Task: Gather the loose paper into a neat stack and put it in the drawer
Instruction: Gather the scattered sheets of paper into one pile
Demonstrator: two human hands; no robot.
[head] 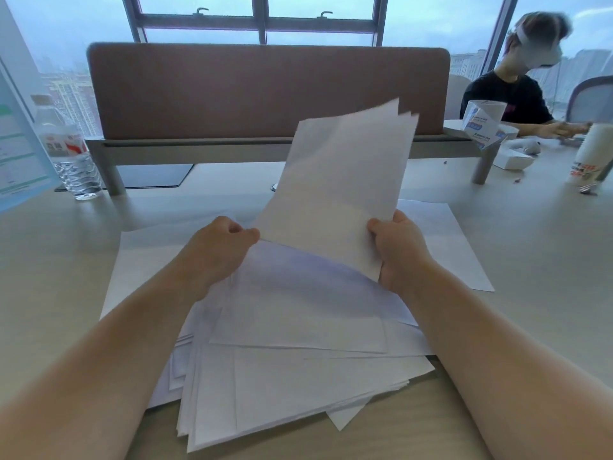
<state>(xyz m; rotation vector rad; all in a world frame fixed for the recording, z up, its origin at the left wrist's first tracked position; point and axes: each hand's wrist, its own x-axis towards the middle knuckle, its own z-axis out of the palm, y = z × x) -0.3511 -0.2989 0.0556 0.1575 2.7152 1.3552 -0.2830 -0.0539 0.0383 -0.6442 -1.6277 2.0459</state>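
While a messy pile of loose paper [298, 360] sits fanned out on the desk [49, 260], the left hand [220, 250] and right hand [399, 250] each pinch a bottom corner of a few sheets [341, 187], held tilted up above that pile near the brown divider [265, 91].

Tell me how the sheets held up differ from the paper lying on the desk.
The held sheets stand lifted and tilted, gripped by both hands; the desk pile lies flat. The held sheets are roughly aligned; the desk pile is fanned and crooked. The held sheets are few; the desk pile is bigger. Both are white.
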